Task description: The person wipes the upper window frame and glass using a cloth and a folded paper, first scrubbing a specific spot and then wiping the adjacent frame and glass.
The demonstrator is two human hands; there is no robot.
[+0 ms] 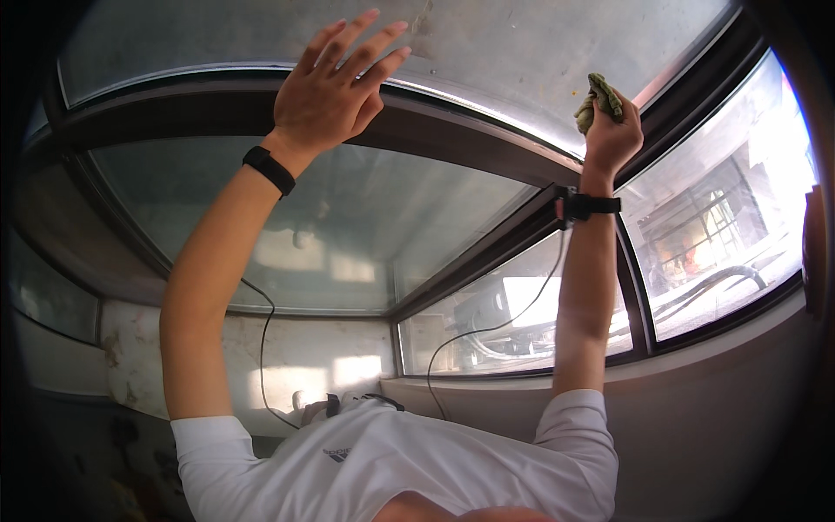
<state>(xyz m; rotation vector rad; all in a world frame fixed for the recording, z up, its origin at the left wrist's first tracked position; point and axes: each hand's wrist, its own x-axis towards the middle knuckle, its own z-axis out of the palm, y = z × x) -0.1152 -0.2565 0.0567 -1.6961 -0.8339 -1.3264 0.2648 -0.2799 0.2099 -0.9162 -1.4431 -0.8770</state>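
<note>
My left hand point(333, 88) is raised with its fingers spread, holding nothing, in front of the dark window frame and the lower edge of a large glass pane point(496, 52). Whether its fingertips touch the glass, I cannot tell. At the upper right, my right hand point(613, 134) grips a crumpled green cloth point(601, 104) near the lower right corner of that same pane. A black strap goes round each wrist, and the right one carries a small device point(569, 205) with a thin cable.
A dark frame bar point(443, 143) crosses below the upper pane, above a lower glass pane point(326, 215). Bright windows point(711, 215) stand at the right. Two thin cables point(264, 339) hang between my arms. A pale, stained ledge or floor point(169, 346) lies below the glass.
</note>
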